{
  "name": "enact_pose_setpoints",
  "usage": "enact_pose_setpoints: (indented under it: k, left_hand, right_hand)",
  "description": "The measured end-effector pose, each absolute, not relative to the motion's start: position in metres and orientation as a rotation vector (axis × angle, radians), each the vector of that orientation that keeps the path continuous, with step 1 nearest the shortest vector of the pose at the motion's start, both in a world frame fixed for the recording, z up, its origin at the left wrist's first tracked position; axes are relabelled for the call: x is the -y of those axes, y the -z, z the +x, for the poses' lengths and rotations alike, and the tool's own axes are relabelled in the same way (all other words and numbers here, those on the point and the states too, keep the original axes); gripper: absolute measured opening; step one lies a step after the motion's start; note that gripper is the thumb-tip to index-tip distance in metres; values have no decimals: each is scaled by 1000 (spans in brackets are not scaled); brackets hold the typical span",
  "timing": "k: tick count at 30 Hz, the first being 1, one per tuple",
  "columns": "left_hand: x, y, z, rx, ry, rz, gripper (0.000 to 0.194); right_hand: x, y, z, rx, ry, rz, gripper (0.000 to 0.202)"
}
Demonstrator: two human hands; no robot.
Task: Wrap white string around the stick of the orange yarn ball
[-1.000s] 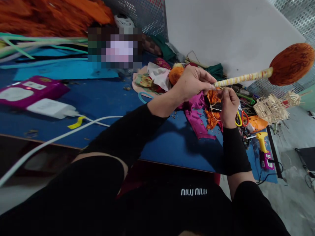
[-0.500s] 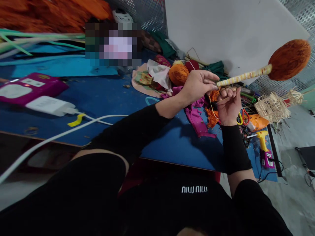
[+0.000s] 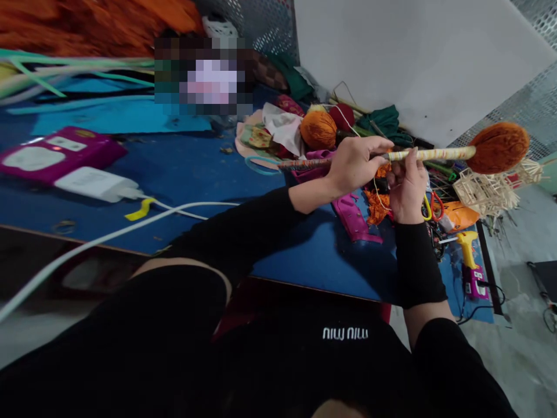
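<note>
A long stick [image 3: 448, 153], wrapped in pale yellow patterned strip on its right part, bears an orange thread-covered bulb [image 3: 499, 147] at its right end. My left hand [image 3: 354, 164] is closed round the darker part of the stick, whose dark patterned end sticks out to the left. Just right of it, my right hand [image 3: 409, 188] pinches the wrapped part from below, thumb on top. A thin yellowish thread [image 3: 376, 194] hangs in a loop between the hands. Magenta cloth [image 3: 354, 217] lies on the blue table under them.
Behind the hands lie another orange bulb [image 3: 318, 129] and white cloth [image 3: 281, 125]. Scissors [image 3: 436, 206], a yellow glue gun [image 3: 467, 247] and a stick lattice [image 3: 483, 188] are at right. A magenta power strip [image 3: 65, 154] with a charger [image 3: 93, 184] and white cable sits left.
The stick has tilted flatter, its orange bulb lower, and its dark left end now shows. My right hand's thumb has moved onto the wrapped part.
</note>
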State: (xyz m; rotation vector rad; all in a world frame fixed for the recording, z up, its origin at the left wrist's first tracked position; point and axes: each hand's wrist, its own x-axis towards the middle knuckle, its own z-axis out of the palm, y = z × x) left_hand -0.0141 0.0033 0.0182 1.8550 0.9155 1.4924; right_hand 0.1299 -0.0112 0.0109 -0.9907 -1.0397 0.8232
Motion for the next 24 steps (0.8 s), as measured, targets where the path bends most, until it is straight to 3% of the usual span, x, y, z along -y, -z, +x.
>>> enact_pose_setpoints:
  k: [9,15,24]
  left_hand:
    - [-10,-20,-18,-690,-1286,1715,34]
    - [-17,-23,-31,-754,-1115,1876,11]
    - [-10,-23,-26,-847,-1278,1918,19]
  right_hand:
    - [23,-21,118,1023,-648,-916,52]
    - [17,-12,129,1055,-635,-912,47]
    - [4,1,136,1039,-728,-850,55]
